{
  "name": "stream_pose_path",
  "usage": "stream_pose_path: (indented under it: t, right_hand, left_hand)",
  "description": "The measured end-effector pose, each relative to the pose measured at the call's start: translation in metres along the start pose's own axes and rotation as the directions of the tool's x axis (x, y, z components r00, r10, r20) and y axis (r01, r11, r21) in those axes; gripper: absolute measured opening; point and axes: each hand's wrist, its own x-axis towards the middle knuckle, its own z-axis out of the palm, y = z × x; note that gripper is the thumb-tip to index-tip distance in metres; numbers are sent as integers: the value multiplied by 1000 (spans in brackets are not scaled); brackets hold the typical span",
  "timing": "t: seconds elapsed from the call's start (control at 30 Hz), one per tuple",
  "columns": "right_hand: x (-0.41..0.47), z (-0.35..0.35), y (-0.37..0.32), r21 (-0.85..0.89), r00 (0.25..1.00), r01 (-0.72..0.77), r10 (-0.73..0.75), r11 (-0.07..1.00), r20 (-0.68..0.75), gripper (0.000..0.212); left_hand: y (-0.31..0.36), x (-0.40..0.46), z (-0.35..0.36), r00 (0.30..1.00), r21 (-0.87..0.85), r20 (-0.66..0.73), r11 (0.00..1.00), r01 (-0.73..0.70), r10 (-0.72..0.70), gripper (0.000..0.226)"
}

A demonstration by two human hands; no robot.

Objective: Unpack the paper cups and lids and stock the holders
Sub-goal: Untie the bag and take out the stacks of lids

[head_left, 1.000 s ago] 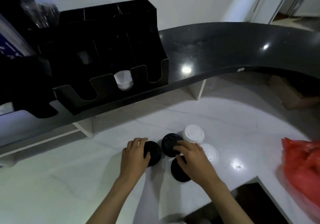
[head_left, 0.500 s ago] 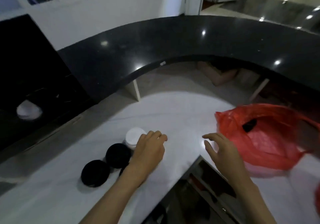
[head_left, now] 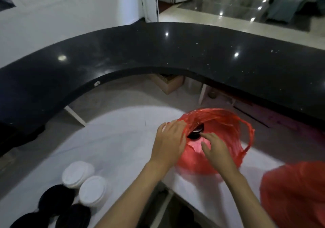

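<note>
An open red plastic bag [head_left: 226, 138] stands on the white counter [head_left: 112, 146]. My left hand [head_left: 168, 143] grips the bag's near-left rim and holds it open. My right hand [head_left: 216, 148] reaches inside, its fingertips touching a black lid [head_left: 195, 133] that lies in the bag's mouth. At the bottom left of the counter sit two white lid stacks [head_left: 77, 174] [head_left: 92, 190] and three black lid stacks [head_left: 56, 198] [head_left: 73, 216] [head_left: 26, 220]. The holder is out of view.
A curved black upper counter [head_left: 158, 51] arcs over the white one. A second red bag [head_left: 295, 194] lies at the bottom right. A cardboard box [head_left: 168, 83] sits under the black ledge. A gap in the white counter [head_left: 168, 208] opens below my arms.
The view has swung right, away from the holder and lids. My left hand left the lids and took hold of the red bag's rim; my right hand went into the bag.
</note>
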Motion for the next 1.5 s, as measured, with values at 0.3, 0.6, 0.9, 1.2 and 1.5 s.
stream_pose_path:
  t: [0.3, 0.6, 0.9, 1.2, 1.5]
  right_hand:
    - [47, 15, 23, 25, 989, 34, -37, 999, 142, 63]
    - [106, 35, 17, -193, 982, 40, -3, 980, 189, 76]
    - [125, 47, 29, -224, 986, -10, 47, 975, 160, 82]
    - [83, 44, 34, -183, 990, -59, 81, 981, 115, 78]
    - [57, 8, 42, 272, 979, -156, 111, 949, 172, 103]
  left_hand:
    - [-4, 42, 81, 874, 357, 374, 918, 172, -309, 67]
    - [-26, 85, 83, 843, 345, 425, 920, 187, -331, 78]
    - [-33, 103, 85, 837, 504, 426, 858, 97, -345, 68]
    - [-31, 94, 88, 792, 528, 417, 828, 188, -446, 69]
    - [-21, 74, 81, 764, 499, 420, 828, 256, -490, 85]
